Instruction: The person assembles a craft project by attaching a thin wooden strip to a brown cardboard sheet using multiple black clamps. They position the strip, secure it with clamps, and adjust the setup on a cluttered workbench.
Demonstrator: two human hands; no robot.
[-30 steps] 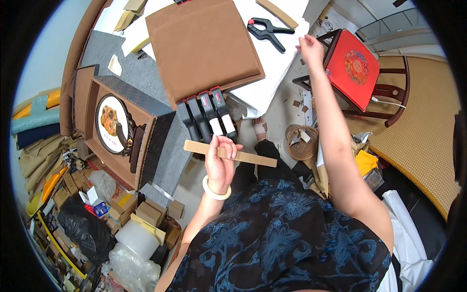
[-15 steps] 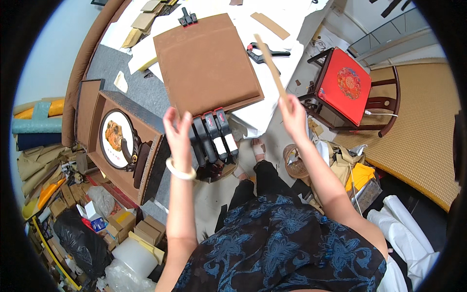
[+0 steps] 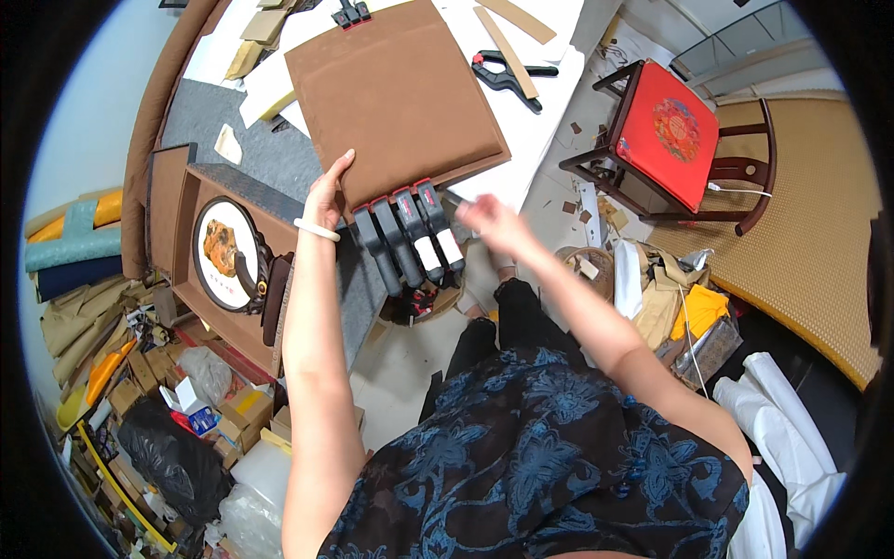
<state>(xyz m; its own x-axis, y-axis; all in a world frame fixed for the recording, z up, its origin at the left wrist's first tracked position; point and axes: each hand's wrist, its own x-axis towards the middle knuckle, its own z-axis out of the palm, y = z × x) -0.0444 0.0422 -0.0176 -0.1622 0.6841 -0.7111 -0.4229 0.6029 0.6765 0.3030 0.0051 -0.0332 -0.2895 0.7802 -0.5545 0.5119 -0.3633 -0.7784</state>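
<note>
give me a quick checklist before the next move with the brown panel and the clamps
1. Left hand at the brown panel's left edge: ok, thumb there.
2. Left hand's grip beneath the panel: cannot tell, the fingers are mostly hidden.
3. Four clamps lined up along the near edge: ok, side by side.
4. Far clamp in place: ok, at the panel's far edge.
5. Right hand steadying the panel: not ok, it is apart from it and blurred.
6. Loose clamp uncovered: not ok, a tan strip lies across it.
</note>
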